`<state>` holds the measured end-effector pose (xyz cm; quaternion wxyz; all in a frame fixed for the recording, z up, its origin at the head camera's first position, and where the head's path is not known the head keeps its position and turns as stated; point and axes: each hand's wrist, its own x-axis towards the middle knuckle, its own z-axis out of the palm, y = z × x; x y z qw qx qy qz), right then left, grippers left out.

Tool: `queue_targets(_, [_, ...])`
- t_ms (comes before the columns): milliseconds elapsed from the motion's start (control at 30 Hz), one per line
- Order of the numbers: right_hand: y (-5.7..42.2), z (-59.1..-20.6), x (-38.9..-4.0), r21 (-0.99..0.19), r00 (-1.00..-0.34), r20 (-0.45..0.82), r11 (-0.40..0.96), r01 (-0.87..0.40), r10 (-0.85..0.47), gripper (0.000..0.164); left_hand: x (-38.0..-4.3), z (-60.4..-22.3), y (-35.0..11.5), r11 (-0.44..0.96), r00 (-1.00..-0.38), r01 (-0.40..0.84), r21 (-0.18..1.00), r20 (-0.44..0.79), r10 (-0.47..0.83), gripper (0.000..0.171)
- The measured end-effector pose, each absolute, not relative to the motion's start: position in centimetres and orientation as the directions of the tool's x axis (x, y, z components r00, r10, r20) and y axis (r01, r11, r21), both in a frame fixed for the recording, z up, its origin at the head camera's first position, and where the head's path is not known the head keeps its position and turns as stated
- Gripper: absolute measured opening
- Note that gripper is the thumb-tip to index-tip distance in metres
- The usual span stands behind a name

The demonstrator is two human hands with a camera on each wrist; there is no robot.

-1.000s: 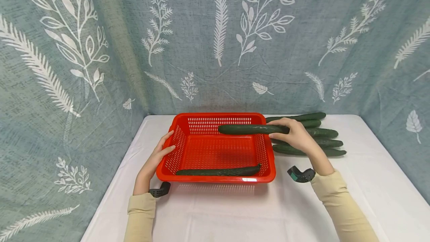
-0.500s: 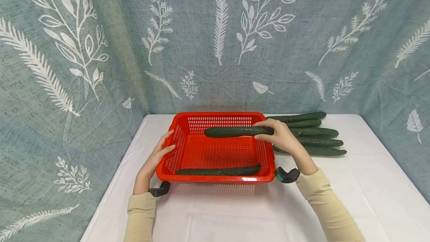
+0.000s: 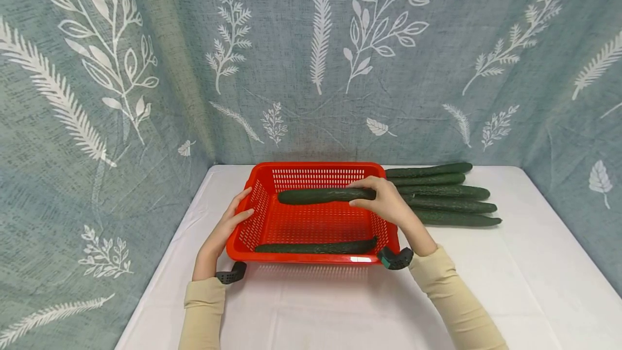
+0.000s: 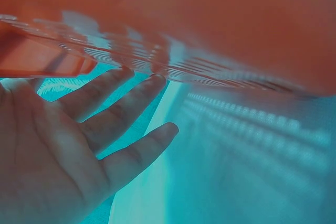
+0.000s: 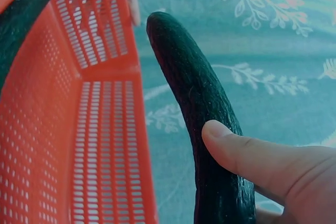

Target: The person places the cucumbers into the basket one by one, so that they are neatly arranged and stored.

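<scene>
My right hand (image 3: 384, 199) grips a dark green cucumber (image 3: 316, 195) by its right end, over the back half of a red plastic basket (image 3: 311, 257). In the right wrist view the thumb (image 5: 247, 153) lies across the held cucumber (image 5: 194, 87). A second cucumber (image 3: 316, 248) lies in the basket along its front wall. My left hand (image 3: 223, 234) touches the basket's left side with fingers spread; in the left wrist view its straight fingertips (image 4: 157, 80) meet the slotted outer wall (image 4: 210, 74).
Several more cucumbers (image 3: 449, 192) lie side by side on the white tablecloth (image 3: 486, 263), right of the basket. A green-blue curtain (image 3: 291, 69) with white leaf patterns stands behind and along both sides of the table.
My right hand has carried the cucumber left from the basket's right rim to over its inside, and a little lower. The left hand has stayed at the basket's left side.
</scene>
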<state>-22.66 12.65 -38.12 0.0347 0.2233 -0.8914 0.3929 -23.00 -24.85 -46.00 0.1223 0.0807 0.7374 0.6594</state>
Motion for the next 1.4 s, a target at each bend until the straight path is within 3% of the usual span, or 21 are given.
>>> queue_targets(667, [8.3,-40.0,-22.5,-0.680,-0.902,0.258,0.598,-0.424,-0.347,0.035,-23.3,-46.2,-25.0,0.123,-0.957,-0.043,0.992,-0.076,0.280,0.059])
queue_targets(1400, [6.1,-42.4,-21.2,-0.654,-0.941,0.172,0.680,-0.331,-0.293,0.032,-23.3,-46.1,-24.9,0.120,-0.958,-0.036,0.992,-0.068,0.278,0.056])
